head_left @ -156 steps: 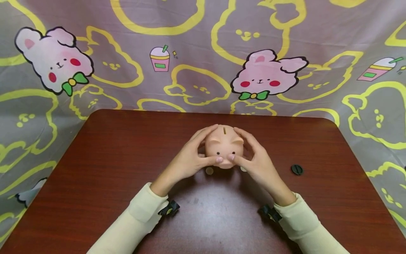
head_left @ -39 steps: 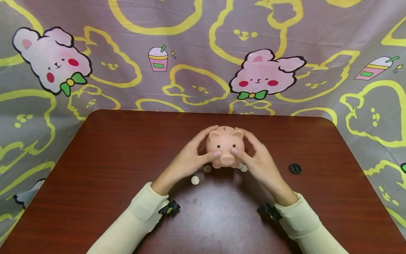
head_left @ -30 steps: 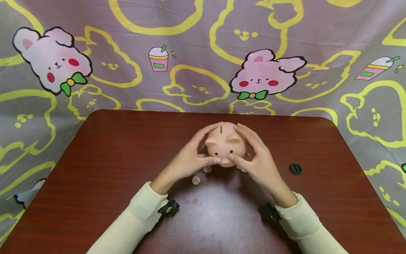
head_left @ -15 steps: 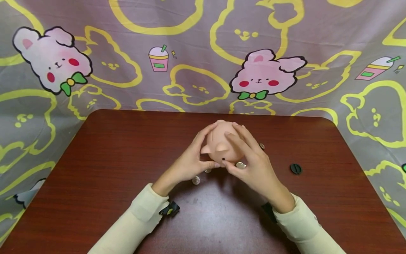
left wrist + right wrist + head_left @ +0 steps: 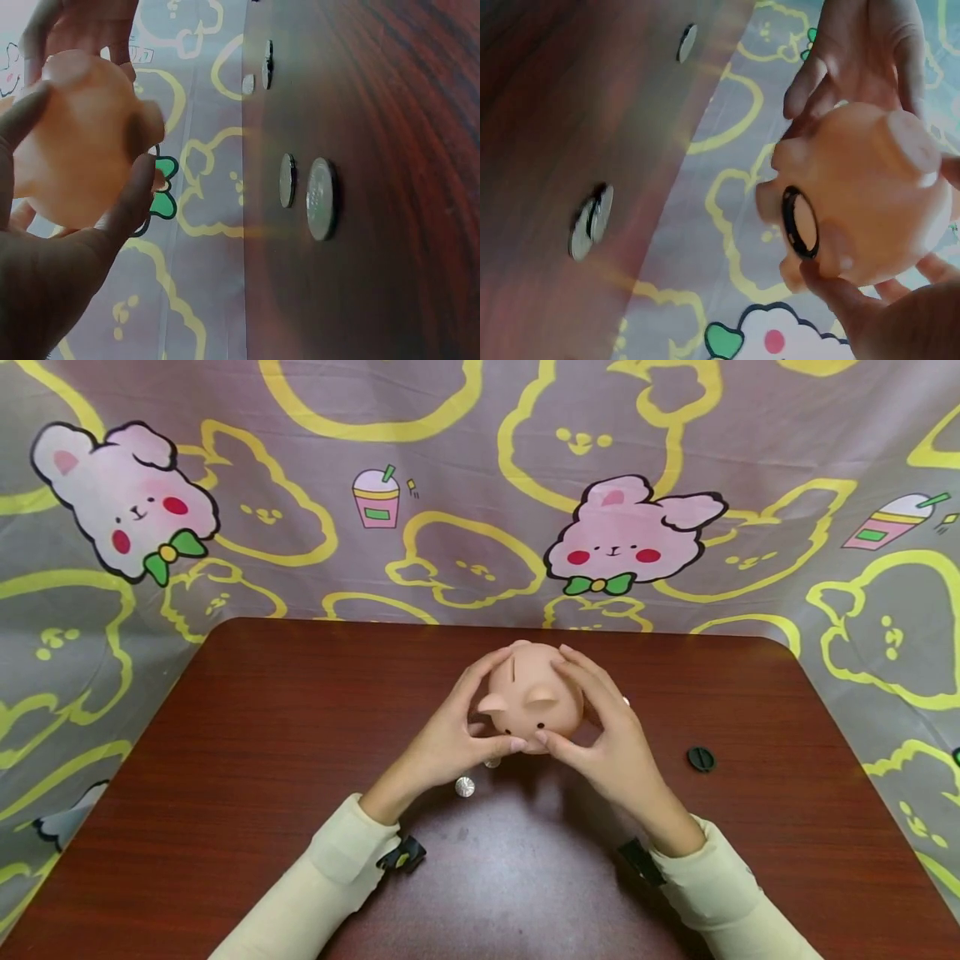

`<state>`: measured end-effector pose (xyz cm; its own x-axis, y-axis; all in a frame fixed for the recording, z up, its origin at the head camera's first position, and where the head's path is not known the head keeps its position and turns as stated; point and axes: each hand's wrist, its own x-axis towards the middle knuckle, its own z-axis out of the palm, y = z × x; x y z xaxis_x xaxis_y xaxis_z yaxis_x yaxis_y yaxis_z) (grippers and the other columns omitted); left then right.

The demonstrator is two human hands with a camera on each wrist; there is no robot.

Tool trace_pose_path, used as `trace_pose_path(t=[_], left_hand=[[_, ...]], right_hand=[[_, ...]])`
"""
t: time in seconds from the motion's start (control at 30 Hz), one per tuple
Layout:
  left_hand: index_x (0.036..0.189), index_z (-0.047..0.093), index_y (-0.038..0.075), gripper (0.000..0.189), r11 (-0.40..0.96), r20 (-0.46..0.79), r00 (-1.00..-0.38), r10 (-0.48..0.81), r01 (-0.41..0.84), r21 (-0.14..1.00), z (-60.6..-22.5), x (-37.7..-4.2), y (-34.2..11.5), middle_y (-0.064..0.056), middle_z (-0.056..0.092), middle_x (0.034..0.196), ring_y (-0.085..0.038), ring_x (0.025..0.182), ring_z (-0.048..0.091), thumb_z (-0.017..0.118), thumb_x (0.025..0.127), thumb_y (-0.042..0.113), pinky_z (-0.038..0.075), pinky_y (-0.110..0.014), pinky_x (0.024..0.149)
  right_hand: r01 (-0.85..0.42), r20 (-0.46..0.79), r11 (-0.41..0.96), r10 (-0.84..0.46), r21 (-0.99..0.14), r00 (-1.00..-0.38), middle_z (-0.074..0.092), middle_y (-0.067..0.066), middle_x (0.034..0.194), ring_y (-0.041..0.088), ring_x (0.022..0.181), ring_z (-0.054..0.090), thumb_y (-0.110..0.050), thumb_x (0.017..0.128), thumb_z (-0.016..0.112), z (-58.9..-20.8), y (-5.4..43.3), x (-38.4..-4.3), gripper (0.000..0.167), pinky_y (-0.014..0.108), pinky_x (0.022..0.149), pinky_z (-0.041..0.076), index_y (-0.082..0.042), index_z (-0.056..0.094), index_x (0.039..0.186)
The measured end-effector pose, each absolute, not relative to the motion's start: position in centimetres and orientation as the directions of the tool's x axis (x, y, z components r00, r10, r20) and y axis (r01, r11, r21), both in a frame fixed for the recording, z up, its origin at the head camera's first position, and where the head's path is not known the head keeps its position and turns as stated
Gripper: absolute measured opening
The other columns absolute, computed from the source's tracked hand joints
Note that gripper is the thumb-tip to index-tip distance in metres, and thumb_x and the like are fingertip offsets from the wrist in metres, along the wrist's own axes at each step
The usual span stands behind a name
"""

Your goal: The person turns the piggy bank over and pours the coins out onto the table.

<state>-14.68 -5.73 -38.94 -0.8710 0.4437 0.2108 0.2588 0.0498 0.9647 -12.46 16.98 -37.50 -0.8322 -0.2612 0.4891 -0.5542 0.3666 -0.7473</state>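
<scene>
Both hands hold a pink piggy bank [image 5: 534,670] over the table, its snout dipped down and the coin slot facing up. My left hand [image 5: 442,735] grips one side, thumb by the snout. On the other side, my right hand [image 5: 626,756] grips it the same way. A black-rimmed round opening [image 5: 790,217] shows in its underside in the right wrist view. Below it, a silver coin [image 5: 465,787] lies near my left wrist, with another coin [image 5: 492,763] partly hidden behind the left thumb. Several coins [image 5: 321,199] lie flat on the table in the left wrist view.
A black round plug [image 5: 702,759] with a groove lies on the brown table [image 5: 300,710] to the right. A patterned cloth [image 5: 465,468] hangs around the far and side edges. Dark wrist cameras [image 5: 402,855] sit at the cuffs.
The piggy bank has rocked from face-forward to snout-down and turned a little. The right hand's fingers shifted on it and settled back. The coin near the left wrist appeared after the earliest frame.
</scene>
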Motion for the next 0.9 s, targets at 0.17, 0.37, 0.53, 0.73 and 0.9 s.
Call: trace_pose_path(t=[0.17,0.37,0.53,0.73,0.9], left_hand=[[0.162,0.03,0.036,0.098,-0.024,0.249,-0.876,0.412,0.263,0.965,-38.4,-14.6,-5.3,0.014,0.028,0.168,-0.029,0.108,0.067,0.081,0.088,-0.001,0.061,-0.054,0.063],[0.159,0.043,0.023,0.086,0.075,0.352,-0.878,0.325,0.395,0.916,-37.6,-14.6,-5.0,0.01,0.034,0.168,-0.023,0.14,0.056,0.085,0.086,0.004,0.059,-0.042,0.096],[0.156,0.05,0.021,0.077,0.128,0.371,-0.882,0.29,0.42,0.898,-37.2,-14.6,-4.7,0.006,0.04,0.164,-0.022,0.135,0.058,0.085,0.088,0.009,0.059,-0.04,0.098],[0.151,0.057,0.014,0.069,0.18,0.379,-0.878,0.292,0.439,0.88,-36.6,-14.4,-4.6,0.0,0.044,0.162,-0.021,0.114,0.067,0.085,0.088,0.01,0.061,-0.029,0.089],[0.15,0.058,0.018,0.067,0.335,0.366,-0.871,0.328,0.469,0.817,-35.8,-14.1,-4.5,0.001,0.044,0.163,-0.018,0.106,0.065,0.086,0.089,0.02,0.058,-0.027,0.082]], right_hand=[[-0.39,0.357,0.159,-0.2,-0.907,-0.912,0.042,-0.001,0.164,0.013,0.143,0.048,0.01,0.088,0.077,-37.4,16.9,-12.3,0.081,0.017,0.104,0.051,-0.015,0.045,0.158],[-0.181,0.183,-0.026,-0.118,-0.983,-0.976,0.046,0.0,0.153,0.015,0.121,0.061,-0.001,0.1,0.063,-37.3,16.7,-12.3,0.061,0.021,0.092,0.057,-0.019,0.043,0.155],[-0.067,0.098,-0.201,-0.145,-0.977,-0.985,0.049,0.002,0.143,0.014,0.108,0.065,-0.005,0.105,0.051,-37.4,16.9,-12.4,0.046,0.025,0.088,0.059,-0.02,0.044,0.148],[-0.019,0.067,-0.212,-0.223,-0.977,-0.973,0.054,0.002,0.136,0.011,0.104,0.069,-0.007,0.106,0.045,-38.0,17.4,-12.7,0.04,0.028,0.092,0.061,-0.022,0.045,0.144],[0.021,0.033,-0.19,-0.275,-0.981,-0.961,0.049,0.004,0.143,0.01,0.105,0.071,-0.011,0.107,0.043,-38.5,17.8,-13.0,0.043,0.029,0.092,0.06,-0.022,0.041,0.148]])
